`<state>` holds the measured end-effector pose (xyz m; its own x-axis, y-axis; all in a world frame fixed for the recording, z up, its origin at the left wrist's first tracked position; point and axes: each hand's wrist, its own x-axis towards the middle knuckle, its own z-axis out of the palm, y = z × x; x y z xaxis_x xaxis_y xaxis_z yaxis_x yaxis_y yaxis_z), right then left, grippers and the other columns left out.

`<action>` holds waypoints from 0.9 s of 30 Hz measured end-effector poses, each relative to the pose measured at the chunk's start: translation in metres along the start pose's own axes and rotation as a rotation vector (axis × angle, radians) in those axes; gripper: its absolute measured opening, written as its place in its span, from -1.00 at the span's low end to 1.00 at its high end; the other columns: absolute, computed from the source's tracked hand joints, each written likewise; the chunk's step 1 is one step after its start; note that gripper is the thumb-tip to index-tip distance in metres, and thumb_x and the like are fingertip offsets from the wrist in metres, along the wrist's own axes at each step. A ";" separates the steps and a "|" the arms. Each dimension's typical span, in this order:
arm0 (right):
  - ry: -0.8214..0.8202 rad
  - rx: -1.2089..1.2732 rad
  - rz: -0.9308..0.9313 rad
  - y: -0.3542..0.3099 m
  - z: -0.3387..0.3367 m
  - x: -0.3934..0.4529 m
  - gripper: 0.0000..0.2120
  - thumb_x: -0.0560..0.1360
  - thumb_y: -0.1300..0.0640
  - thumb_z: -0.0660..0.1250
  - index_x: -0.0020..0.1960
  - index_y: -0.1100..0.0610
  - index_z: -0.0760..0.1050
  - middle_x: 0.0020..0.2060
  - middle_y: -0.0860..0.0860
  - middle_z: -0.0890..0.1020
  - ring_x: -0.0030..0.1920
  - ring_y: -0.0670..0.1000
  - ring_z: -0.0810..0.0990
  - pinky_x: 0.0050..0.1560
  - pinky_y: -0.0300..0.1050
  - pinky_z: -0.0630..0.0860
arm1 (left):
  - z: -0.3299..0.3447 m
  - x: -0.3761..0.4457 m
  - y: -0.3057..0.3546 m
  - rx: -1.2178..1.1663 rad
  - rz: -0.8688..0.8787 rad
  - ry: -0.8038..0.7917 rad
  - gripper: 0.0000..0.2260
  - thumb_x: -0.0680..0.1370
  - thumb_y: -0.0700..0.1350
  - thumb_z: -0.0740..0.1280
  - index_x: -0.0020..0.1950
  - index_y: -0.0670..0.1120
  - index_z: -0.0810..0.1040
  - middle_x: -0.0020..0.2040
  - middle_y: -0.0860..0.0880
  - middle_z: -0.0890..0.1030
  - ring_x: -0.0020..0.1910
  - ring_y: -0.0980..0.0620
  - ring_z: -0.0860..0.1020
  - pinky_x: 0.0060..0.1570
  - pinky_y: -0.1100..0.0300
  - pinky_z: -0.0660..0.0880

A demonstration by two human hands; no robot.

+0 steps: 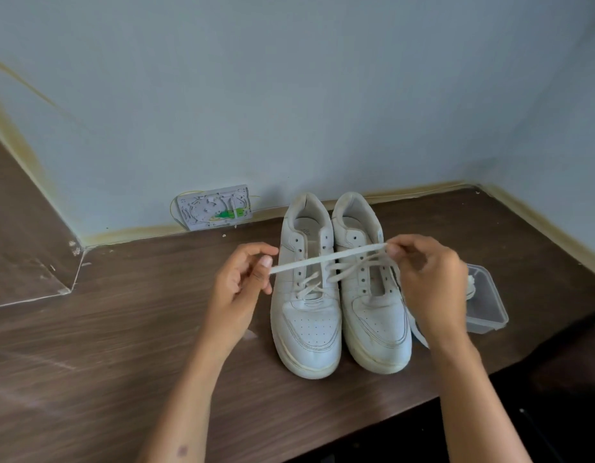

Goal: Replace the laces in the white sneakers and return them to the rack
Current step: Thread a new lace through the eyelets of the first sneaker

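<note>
While your left hand [237, 289] is pinching one end of a flat white lace [326, 259] between thumb and forefinger, your right hand [429, 279] is pinching the other end at its fingertips, so you are holding the strip stretched in a slanted line across both shoes. Your remaining fingers on each hand are curling loosely and gripping nothing else. The lace is running just above the tongues, lower at your left hand and higher at your right; whether it is touching the shoes there cannot be told.

Below that line, the left sneaker [306, 315] is carrying a lace crossed through its lower eyelets, with its upper eyelets showing as bare holes. The right sneaker [372, 312] is sitting just beside it, the two nearly touching along their inner sides, toes pointing toward you and heels toward the wall. Its eyelets are showing mostly open, and loose lace strands are crossing from the left shoe over its tongue. Another white strip [419, 332] is trailing down past the right shoe's outer side under your right wrist.

Both sneakers are standing on a dark wood-grain surface [122, 329]. A clear plastic container [486, 305] is lying near your right hand, holding something white. Against the pale blue wall [289, 95], an opened grey cable box [216, 207] with thin yellow fibres is sitting behind the shoes to the left.
</note>
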<state>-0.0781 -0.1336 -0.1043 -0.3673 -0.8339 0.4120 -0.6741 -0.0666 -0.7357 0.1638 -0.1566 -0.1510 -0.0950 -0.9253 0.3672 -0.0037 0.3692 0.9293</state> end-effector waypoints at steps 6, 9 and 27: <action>-0.147 -0.142 -0.182 -0.011 0.015 -0.010 -0.75 0.49 0.02 0.41 0.17 -0.06 0.59 0.09 -0.14 0.60 0.21 -0.04 0.41 0.23 0.03 0.33 | 0.001 -0.004 -0.003 0.183 0.054 -0.043 -0.83 0.62 -0.19 0.27 0.09 0.05 0.56 -0.21 0.04 0.59 -0.21 0.13 0.55 -0.12 0.34 0.47; -0.293 -0.084 -0.347 -0.031 0.039 -0.025 -0.74 0.48 0.03 0.44 0.17 -0.06 0.60 0.03 -0.17 0.62 0.21 -0.07 0.41 0.19 -0.09 0.20 | 0.010 -0.004 0.003 0.239 0.149 -0.074 -0.85 0.60 -0.18 0.30 0.09 0.06 0.55 -0.14 0.19 0.64 -0.16 0.14 0.62 -0.10 0.33 0.51; -0.342 0.103 -0.349 -0.030 0.050 -0.032 -0.86 0.48 0.22 0.45 -0.02 0.03 0.67 -0.22 -0.13 0.66 -0.15 -0.08 0.55 -0.07 -0.05 0.52 | 0.014 -0.004 0.007 0.202 0.168 -0.018 -0.89 0.49 -0.18 0.39 -0.02 0.01 0.62 -0.12 0.23 0.66 -0.17 0.21 0.62 -0.15 0.41 0.50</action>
<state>-0.0139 -0.1321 -0.1223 0.1121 -0.8829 0.4560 -0.6465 -0.4133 -0.6413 0.1503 -0.1489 -0.1463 -0.1286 -0.8483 0.5137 -0.1849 0.5295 0.8279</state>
